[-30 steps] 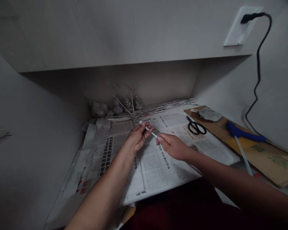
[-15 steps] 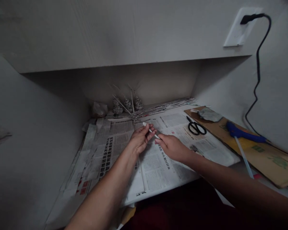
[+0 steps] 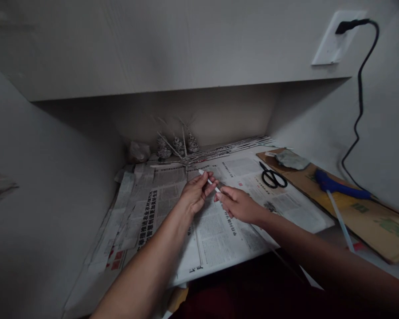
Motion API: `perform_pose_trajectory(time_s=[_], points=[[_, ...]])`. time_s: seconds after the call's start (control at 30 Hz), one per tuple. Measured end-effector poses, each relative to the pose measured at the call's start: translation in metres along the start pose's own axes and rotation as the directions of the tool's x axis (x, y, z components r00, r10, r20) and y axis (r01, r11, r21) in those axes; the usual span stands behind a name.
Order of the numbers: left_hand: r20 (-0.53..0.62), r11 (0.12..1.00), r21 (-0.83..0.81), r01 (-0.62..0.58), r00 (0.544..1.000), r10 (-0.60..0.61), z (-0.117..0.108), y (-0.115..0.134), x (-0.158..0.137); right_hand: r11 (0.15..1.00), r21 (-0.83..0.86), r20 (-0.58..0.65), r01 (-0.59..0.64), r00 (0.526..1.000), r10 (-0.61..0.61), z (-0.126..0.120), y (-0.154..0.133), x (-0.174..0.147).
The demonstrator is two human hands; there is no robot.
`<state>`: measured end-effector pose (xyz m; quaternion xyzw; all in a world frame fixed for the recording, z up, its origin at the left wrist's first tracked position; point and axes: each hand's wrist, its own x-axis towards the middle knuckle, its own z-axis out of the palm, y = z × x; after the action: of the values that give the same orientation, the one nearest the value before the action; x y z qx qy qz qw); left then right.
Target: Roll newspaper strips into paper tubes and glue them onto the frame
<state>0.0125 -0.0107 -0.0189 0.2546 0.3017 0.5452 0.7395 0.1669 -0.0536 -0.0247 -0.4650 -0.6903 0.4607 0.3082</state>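
Note:
A thin white rolled paper stick (image 3: 204, 175) slants between my two hands above the newspaper. My left hand (image 3: 197, 190) pinches it near its far end, thumb and fingertips closed round it. Further down, my right hand (image 3: 239, 204) grips the near part, fingers curled and thumb pressed on. A thin, faint rod (image 3: 287, 266) shows below my right forearm, past the table edge; whether it joins the paper stick I cannot tell. Newspaper sheets (image 3: 216, 248) lie under both hands.
Black-handled scissors (image 3: 273, 178) lie right of my hands. A blue glue gun (image 3: 341, 188) rests on flattened cardboard (image 3: 375, 221), its cord running to a wall socket (image 3: 337, 40). Behind are thin paper sticks (image 3: 232, 148) and several woven cone shapes (image 3: 193, 144). A low overhang (image 3: 186, 53) spans above.
My right hand has turned slightly, and its lower fingers show more. The faint rod below my right forearm has come into view. My left hand keeps nearly the same place.

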Motion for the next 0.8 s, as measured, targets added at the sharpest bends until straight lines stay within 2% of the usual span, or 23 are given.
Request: perform_pose_trajectory(time_s=[0.13, 0.23, 0.33, 0.43, 0.5, 0.57, 0.6, 0.67, 0.73, 0.8], points=[[-0.012, 1.0, 0.022, 0.02, 1.0, -0.02, -0.001, 0.0, 0.0, 0.995, -0.086, -0.056, 0.048, 0.997, -0.053, 0.002, -0.004, 0.0], [-0.014, 1.0, 0.019, 0.021, 1.0, -0.02, -0.002, 0.0, 0.0, 0.997, -0.057, -0.061, 0.046, 0.997, -0.049, 0.003, -0.006, 0.0], [-0.007, 1.0, 0.017, 0.024, 1.0, -0.024, -0.001, -0.001, 0.0, 0.982, 0.181, 0.025, -0.05, 0.999, 0.046, 0.003, -0.006, 0.001], [0.044, 1.0, 0.012, 0.02, 0.999, -0.021, -0.001, -0.002, -0.001, 0.866, 0.468, 0.177, -0.179, 0.978, 0.106, 0.001, -0.005, 0.001], [0.092, 1.0, 0.011, 0.023, 0.996, -0.024, -0.002, -0.002, -0.001, 0.82, 0.527, 0.222, -0.222, 0.968, 0.119, 0.0, -0.004, 0.001], [0.112, 0.999, 0.027, 0.04, 0.993, -0.042, -0.002, -0.002, -0.002, 0.87, 0.454, 0.181, -0.195, 0.976, 0.124, 0.0, -0.003, -0.001], [0.103, 0.998, 0.036, 0.047, 0.993, -0.051, -0.002, -0.002, -0.002, 0.922, 0.358, 0.124, -0.15, 0.986, 0.112, 0.0, -0.002, -0.002], [0.059, 0.997, 0.046, 0.056, 0.997, -0.059, -0.001, -0.001, -0.002, 0.999, 0.052, -0.031, -0.014, 0.999, 0.015, 0.001, -0.002, -0.005], [0.012, 0.998, 0.036, 0.045, 0.999, -0.045, 0.0, -0.001, -0.003, 0.958, -0.27, -0.132, 0.095, 0.982, -0.134, 0.002, -0.004, -0.009], [-0.007, 0.999, 0.023, 0.026, 1.0, -0.026, 0.002, -0.001, -0.003, 0.883, -0.449, -0.145, 0.132, 0.965, -0.218, 0.002, -0.007, -0.012]])
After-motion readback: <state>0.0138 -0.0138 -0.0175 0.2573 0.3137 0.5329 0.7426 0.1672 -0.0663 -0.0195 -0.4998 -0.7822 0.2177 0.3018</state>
